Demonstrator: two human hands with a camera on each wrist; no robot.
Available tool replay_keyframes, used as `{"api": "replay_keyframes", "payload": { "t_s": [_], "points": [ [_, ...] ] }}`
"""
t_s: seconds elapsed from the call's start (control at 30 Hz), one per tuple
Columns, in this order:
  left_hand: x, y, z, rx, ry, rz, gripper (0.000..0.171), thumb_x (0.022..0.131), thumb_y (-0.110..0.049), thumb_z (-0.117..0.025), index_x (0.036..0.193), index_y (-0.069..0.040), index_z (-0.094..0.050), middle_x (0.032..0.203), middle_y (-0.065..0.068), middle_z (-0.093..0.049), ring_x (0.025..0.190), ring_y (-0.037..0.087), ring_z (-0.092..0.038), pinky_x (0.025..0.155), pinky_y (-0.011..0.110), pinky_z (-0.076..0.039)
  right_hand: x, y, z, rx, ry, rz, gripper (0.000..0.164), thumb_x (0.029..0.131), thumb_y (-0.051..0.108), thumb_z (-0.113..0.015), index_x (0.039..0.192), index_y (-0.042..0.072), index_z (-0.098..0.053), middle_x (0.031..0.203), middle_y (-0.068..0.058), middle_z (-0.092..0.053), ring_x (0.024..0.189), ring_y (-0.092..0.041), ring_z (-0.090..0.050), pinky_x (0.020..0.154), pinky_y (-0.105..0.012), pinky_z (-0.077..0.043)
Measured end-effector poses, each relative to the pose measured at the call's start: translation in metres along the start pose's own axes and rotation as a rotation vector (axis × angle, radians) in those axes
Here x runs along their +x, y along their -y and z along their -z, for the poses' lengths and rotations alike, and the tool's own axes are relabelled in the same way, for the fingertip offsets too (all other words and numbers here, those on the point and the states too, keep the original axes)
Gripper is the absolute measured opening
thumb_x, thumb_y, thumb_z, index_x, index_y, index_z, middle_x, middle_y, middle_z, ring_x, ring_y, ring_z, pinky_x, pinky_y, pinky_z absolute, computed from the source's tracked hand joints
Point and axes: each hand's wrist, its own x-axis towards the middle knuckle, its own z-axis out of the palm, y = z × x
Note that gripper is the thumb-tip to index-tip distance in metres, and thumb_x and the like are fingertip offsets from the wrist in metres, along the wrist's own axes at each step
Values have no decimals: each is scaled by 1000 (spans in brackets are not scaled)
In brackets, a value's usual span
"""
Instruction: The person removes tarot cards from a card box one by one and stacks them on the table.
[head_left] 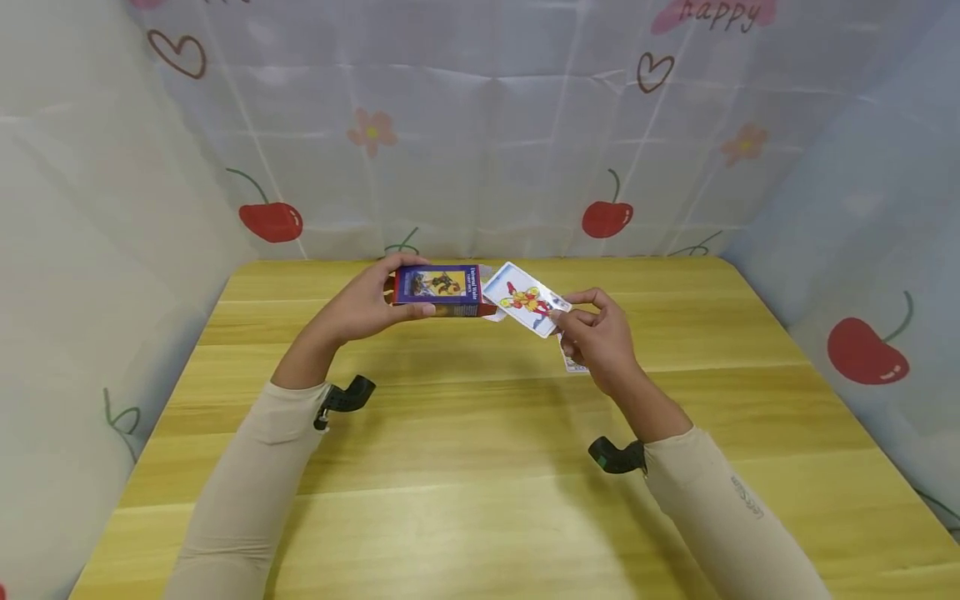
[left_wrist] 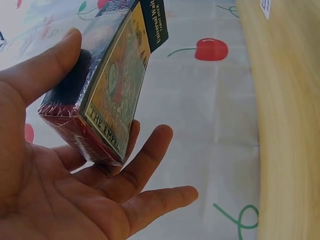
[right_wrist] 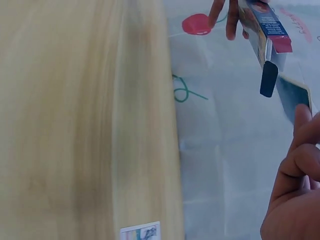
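My left hand [head_left: 363,304] grips a tarot card box [head_left: 435,285] above the far part of the table, its thumb along the near side. The box is blue and red with a picture on its face. Its right end has flaps [right_wrist: 269,80] standing out. Between thumb and fingers, my right hand [head_left: 602,337] pinches a tarot card [head_left: 521,298] with a figure in red and yellow. The card's far left corner is close to the box's opened end. Below the right hand a second tarot card [head_left: 573,362] lies on the table, partly hidden by the hand.
The wooden table [head_left: 450,500] ends at a back curtain [head_left: 480,167] printed with cherries, flowers and hearts. Pale side walls [head_left: 90,208] close in the left and right. A black camera mount sits at each wrist.
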Motion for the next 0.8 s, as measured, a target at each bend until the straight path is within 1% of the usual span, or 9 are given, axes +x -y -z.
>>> {"api": "replay_keyframes", "payload": {
  "t_s": [0.13, 0.23, 0.3, 0.4, 0.5, 0.57, 0.67, 0.8],
  "points": [
    [0, -1, -1, 1, 2, -10, 69, 85, -28, -79, 142, -14, -42, 134, 11, -50, 116, 28, -56, 91, 41, -56, -6, -7, 8, 65, -102, -18, 23, 95, 12, -64, 111, 13, -48, 70, 4, -71, 42, -8, -45, 42, -19, -36],
    [1, -2, -2, 6, 3, -8, 69, 85, -29, -78, 143, -14, -42, 135, 10, -49, 115, 28, -56, 90, 40, -56, -9, -15, 15, 74, -188, -39, 23, 95, 13, -64, 111, 13, -46, 69, 4, -72, 41, -8, -49, 40, -18, -35],
    [1, -2, -3, 10, 6, -5, 70, 86, -29, -78, 143, -14, -42, 135, 11, -49, 116, 28, -55, 90, 40, -56, -9, -22, 20, 61, -257, -59, 23, 95, 12, -63, 109, 14, -46, 67, 4, -72, 40, -9, -51, 39, -17, -34],
    [1, -2, -3, 18, 8, 1, 70, 86, -30, -78, 144, -14, -41, 136, 11, -49, 116, 28, -55, 91, 40, -56, -8, -33, 27, 26, -350, -85, 24, 94, 10, -62, 111, 11, -44, 63, 5, -70, 40, -9, -53, 37, -18, -32],
    [0, -2, -3, 27, 6, 5, 71, 86, -30, -78, 144, -14, -41, 136, 11, -49, 117, 28, -55, 92, 41, -55, -6, -45, 34, -15, -425, -106, 25, 94, 8, -60, 114, 7, -45, 62, 6, -69, 40, -9, -54, 39, -20, -35],
    [0, -2, -3, 29, 5, 4, 70, 86, -29, -78, 144, -13, -41, 136, 11, -49, 116, 28, -55, 92, 41, -55, -5, -53, 38, -51, -463, -116, 27, 94, 8, -59, 116, 4, -45, 62, 6, -69, 40, -8, -55, 41, -21, -38],
    [1, -2, -4, 28, 8, 1, 70, 86, -29, -78, 144, -13, -42, 137, 11, -49, 117, 28, -55, 92, 41, -55, -4, -63, 42, -87, -501, -140, 29, 94, 8, -59, 118, 2, -46, 62, 6, -68, 40, -8, -56, 41, -19, -38],
    [2, -2, -4, 27, 10, -1, 70, 86, -29, -78, 144, -12, -41, 136, 11, -49, 117, 28, -55, 93, 41, -55, -2, -74, 43, -101, -518, -167, 30, 93, 9, -59, 119, 2, -46, 61, 7, -69, 39, -6, -56, 38, -18, -35]
  ]
}}
